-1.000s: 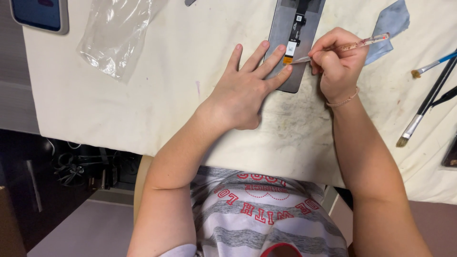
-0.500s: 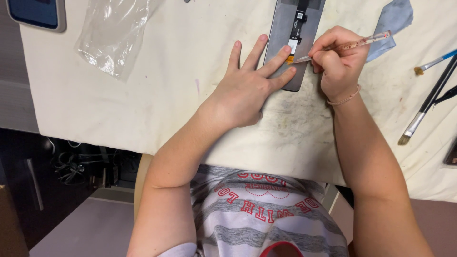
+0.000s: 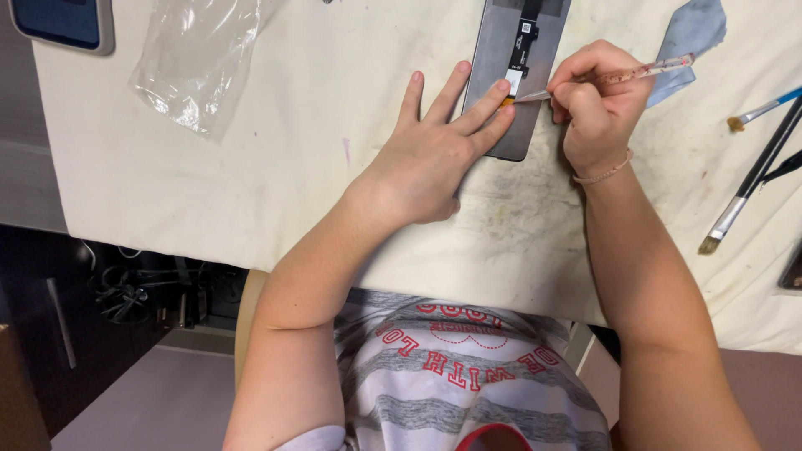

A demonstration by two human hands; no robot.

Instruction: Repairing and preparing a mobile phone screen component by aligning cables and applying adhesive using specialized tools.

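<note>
A dark grey phone screen panel [image 3: 498, 50] lies face down on the cream work cloth [image 3: 276, 150], with a black flex strip running down its middle. My left hand [image 3: 434, 146] rests flat, fingers spread, and its fingertips press on the panel's lower edge. My right hand [image 3: 597, 104] is closed around a thin brush [image 3: 643, 71] with a clear speckled handle. The brush tip touches the panel beside a small orange patch, just next to my left fingertips.
A crumpled clear plastic bag [image 3: 196, 63] lies at the upper left, and a blue-screened device [image 3: 63, 21] sits at the top left corner. A grey cloth scrap [image 3: 693, 33] and several loose brushes [image 3: 752, 179] lie at the right. The table edge runs below my arms.
</note>
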